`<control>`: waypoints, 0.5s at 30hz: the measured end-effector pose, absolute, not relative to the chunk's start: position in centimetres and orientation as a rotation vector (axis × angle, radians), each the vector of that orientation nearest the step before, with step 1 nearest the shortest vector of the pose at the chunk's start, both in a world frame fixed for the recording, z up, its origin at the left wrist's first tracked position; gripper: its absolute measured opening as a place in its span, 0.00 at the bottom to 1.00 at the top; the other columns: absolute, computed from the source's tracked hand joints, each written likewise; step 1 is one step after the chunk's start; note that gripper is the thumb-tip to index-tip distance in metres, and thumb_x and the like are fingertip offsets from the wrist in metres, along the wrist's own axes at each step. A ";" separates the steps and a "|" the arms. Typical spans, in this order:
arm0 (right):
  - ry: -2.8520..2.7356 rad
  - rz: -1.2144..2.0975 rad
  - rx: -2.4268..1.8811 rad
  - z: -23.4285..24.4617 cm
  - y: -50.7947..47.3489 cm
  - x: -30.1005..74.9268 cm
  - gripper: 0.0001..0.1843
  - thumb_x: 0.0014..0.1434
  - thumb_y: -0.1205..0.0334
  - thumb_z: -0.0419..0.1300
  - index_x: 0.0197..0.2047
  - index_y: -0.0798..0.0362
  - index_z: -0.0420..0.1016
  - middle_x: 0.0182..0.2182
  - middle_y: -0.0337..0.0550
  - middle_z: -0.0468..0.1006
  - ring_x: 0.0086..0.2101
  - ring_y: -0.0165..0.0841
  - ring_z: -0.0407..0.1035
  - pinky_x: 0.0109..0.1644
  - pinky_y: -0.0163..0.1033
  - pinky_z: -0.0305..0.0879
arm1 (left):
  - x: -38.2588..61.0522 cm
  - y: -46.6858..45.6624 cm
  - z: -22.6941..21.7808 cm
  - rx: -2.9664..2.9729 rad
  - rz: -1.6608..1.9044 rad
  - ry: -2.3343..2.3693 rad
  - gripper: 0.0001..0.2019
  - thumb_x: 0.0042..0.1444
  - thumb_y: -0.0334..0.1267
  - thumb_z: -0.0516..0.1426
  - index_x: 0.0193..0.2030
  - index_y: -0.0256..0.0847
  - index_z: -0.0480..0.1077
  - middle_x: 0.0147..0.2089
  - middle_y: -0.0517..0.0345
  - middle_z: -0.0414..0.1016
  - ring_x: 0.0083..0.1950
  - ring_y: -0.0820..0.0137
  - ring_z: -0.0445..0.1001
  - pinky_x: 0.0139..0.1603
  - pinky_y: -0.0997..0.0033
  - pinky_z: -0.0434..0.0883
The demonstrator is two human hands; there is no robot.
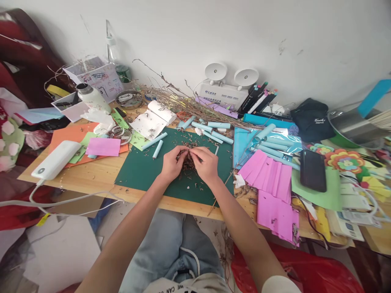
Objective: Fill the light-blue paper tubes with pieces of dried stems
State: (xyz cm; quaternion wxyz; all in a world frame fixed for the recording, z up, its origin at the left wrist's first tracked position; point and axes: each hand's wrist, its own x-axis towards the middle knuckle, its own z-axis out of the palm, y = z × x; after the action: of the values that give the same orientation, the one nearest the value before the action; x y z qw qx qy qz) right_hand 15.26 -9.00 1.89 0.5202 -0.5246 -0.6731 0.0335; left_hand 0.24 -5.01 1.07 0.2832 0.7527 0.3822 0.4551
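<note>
Both hands meet over the dark green cutting mat (143, 171) at the table's middle. My left hand (171, 163) and my right hand (207, 164) are closed, fingers pinching a small brown clump of dried twigs (187, 160) held between them just above the mat. Crumbs of dried plant lie scattered on the mat around the hands. A thin twig stem (224, 185) runs from beside my right wrist down toward the table's front edge.
Light blue paper rolls (210, 130) lie behind the mat, dried branches (183, 101) beyond them. Pink paper sheets (271, 179) and a black phone (313, 170) sit to the right. A white power bank (56, 159), pink and orange papers and a bottle (91, 97) are left.
</note>
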 end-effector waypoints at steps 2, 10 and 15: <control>-1.623 0.046 -1.270 1.9 -9.0 15.4 0.11 0.68 0.64 0.55 0.42 0.49 0.80 0.38 0.46 0.81 0.39 0.35 0.76 0.44 0.42 0.74 | 0.3 -4.9 1.0 2.048 1.232 0.996 0.07 0.65 0.37 0.56 0.46 0.41 0.74 0.41 0.57 0.80 0.40 0.71 0.77 0.43 0.73 0.73; -1.841 -0.086 -1.378 2.2 -9.0 15.5 0.13 0.70 0.64 0.49 0.41 0.52 0.75 0.37 0.50 0.78 0.39 0.39 0.70 0.45 0.45 0.68 | 0.4 -4.7 0.6 2.235 1.253 0.948 0.07 0.66 0.35 0.54 0.42 0.40 0.73 0.37 0.56 0.78 0.40 0.71 0.75 0.41 0.72 0.72; -1.753 -0.014 -1.460 2.2 -8.7 16.0 0.12 0.69 0.65 0.48 0.39 0.52 0.72 0.35 0.49 0.77 0.37 0.39 0.69 0.42 0.44 0.66 | 0.2 -5.0 0.7 2.259 1.307 0.925 0.08 0.66 0.34 0.52 0.41 0.40 0.73 0.36 0.56 0.76 0.38 0.71 0.73 0.41 0.72 0.71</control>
State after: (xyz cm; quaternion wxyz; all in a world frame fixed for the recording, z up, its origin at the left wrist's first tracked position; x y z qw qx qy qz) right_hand 16.05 -8.74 2.19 0.4171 -0.5815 -0.6984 -0.0055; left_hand 0.24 -5.04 0.69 0.1854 0.8016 0.3284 0.4639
